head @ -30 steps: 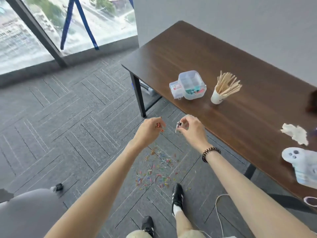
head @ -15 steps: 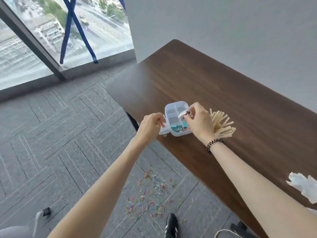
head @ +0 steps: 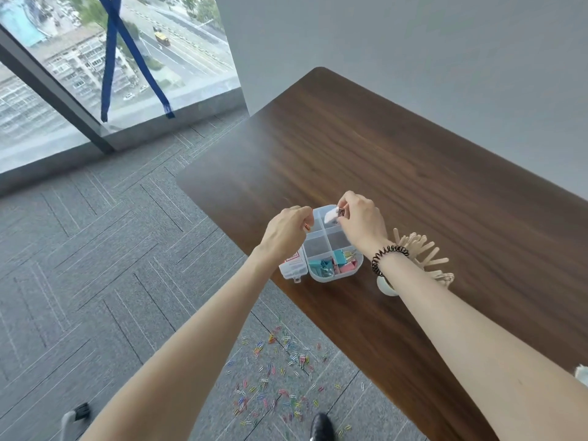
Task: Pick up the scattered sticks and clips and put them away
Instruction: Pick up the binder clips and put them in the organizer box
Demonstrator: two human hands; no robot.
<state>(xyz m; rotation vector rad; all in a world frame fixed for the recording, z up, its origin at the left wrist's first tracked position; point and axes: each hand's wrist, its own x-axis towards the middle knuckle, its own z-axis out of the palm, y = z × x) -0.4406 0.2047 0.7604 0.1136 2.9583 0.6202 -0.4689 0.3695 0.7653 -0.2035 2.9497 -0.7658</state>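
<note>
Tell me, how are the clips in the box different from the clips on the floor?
The clips in the box are chunky binder clips, piled together in compartments. The clips on the floor are thin paper clips, scattered loose across the carpet. Both come in mixed bright colours.

A red-and-white label (head: 294, 259) on the compartment box's open lid (head: 292, 265); its print is illegible.
</note>
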